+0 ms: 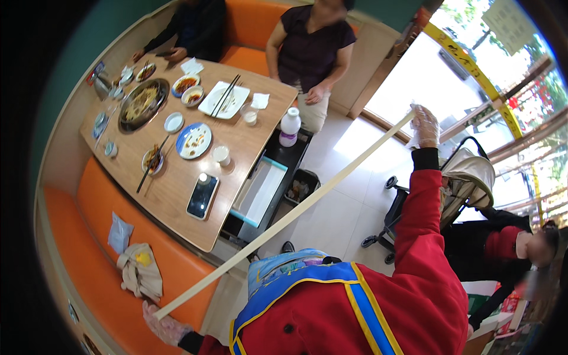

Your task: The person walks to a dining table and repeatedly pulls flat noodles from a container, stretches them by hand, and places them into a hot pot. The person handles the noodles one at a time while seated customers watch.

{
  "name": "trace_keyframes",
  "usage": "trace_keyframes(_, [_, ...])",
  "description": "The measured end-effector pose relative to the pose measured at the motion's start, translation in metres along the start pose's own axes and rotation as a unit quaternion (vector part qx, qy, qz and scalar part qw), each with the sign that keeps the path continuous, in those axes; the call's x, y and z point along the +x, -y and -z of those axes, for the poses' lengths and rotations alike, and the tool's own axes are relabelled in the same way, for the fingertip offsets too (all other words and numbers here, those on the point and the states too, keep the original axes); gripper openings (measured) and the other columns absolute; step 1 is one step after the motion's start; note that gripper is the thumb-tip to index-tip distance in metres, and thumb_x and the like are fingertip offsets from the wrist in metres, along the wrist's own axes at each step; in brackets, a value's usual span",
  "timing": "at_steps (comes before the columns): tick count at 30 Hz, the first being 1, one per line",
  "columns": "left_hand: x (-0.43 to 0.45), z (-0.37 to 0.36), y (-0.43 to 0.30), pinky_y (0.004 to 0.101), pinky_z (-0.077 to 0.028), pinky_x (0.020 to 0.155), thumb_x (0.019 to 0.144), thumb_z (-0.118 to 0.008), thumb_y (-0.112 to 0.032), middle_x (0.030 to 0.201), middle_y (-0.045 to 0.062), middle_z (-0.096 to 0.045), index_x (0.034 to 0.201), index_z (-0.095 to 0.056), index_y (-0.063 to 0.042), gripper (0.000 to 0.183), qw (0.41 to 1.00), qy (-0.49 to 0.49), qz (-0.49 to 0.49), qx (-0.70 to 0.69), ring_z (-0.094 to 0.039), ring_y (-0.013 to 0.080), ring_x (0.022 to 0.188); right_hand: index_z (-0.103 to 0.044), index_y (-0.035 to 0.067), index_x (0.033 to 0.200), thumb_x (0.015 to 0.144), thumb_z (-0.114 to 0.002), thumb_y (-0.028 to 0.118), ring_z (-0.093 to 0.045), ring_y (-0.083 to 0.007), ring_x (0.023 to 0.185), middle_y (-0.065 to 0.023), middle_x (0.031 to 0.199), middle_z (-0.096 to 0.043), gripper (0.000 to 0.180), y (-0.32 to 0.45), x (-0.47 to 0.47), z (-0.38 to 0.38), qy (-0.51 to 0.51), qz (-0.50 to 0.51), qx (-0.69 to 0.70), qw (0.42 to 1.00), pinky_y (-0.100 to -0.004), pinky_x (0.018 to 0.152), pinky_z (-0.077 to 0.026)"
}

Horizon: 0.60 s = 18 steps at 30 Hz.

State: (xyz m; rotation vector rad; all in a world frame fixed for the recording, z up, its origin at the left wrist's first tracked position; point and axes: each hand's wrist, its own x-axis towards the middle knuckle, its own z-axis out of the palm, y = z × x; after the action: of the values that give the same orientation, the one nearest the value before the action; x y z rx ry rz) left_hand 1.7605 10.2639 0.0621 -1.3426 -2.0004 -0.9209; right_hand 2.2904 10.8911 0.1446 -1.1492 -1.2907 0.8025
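A long, pale, flat strip of noodle dough [293,214] is stretched in a nearly straight diagonal across my view. My left hand [163,327], in a clear plastic glove, grips its lower end above the orange bench. My right hand [425,127], gloved likewise, is raised at the upper right and closed on the other end. The strip passes in front of the near corner of a wooden dining table [242,177] and over the tiled floor. I wear red sleeves and a blue apron [301,277] with yellow trim.
The table holds a hot pot [143,105], plates, bowls, cups and a phone [203,196]. Two people sit beyond it. A bottle [289,127] and a waste bin [303,186] are beside it. At right are a stroller [466,177] and another person [492,244]. A cloth bag [141,270] lies on the bench.
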Motion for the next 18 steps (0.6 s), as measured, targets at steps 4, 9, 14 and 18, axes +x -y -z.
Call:
trace_keyframes(4, [0.075,-0.012,-0.086,0.0479,-0.047,0.09,0.097,-0.041,-0.033,0.122,0.024,-0.054,0.123,-0.053,-0.001,0.043,0.987,-0.056,0.127,-0.082,-0.053,0.0406,0.114,-0.065,0.001,0.108,0.09,-0.062,0.02,-0.049,-0.0056,0.062,-0.0038,0.087,-0.064,0.026,0.06,-0.036,-0.033,0.074,0.027,-0.012,0.997,-0.0175,0.054,-0.041])
trace_keyframes(9, [0.148,-0.058,-0.133,0.0391,-0.052,0.072,0.096,-0.042,-0.024,0.104,0.021,-0.06,0.109,-0.059,0.006,0.037,0.963,0.047,-0.059,-0.26,-0.062,0.0291,0.085,-0.058,0.003,0.122,0.085,-0.069,0.02,-0.052,-0.0048,0.06,-0.0096,0.106,-0.065,0.042,0.118,-0.092,-0.064,0.304,0.037,0.066,0.95,-0.0168,0.051,-0.043])
trace_keyframes(14, [0.238,-0.12,-0.232,0.027,-0.046,0.056,0.093,-0.055,-0.021,0.08,0.008,-0.063,0.112,-0.062,-0.002,0.027,0.739,0.372,0.04,-0.561,-0.056,0.0115,0.061,-0.035,0.008,0.142,0.091,-0.06,0.017,-0.052,-0.006,0.052,-0.0161,0.138,-0.044,0.058,0.153,-0.139,-0.097,0.493,0.106,0.145,0.851,-0.0208,0.048,-0.048])
trace_keyframes(18, [0.277,-0.151,-0.279,0.025,-0.043,0.057,0.091,-0.059,-0.015,0.074,0.006,-0.059,0.112,-0.061,-0.001,0.026,0.641,0.512,-0.013,-0.572,-0.053,0.0105,0.062,-0.03,0.004,0.144,0.09,-0.059,0.016,-0.061,-0.0175,0.075,-0.018,0.141,-0.042,0.062,0.177,-0.157,-0.115,0.545,0.176,0.067,0.817,-0.0284,0.063,-0.051])
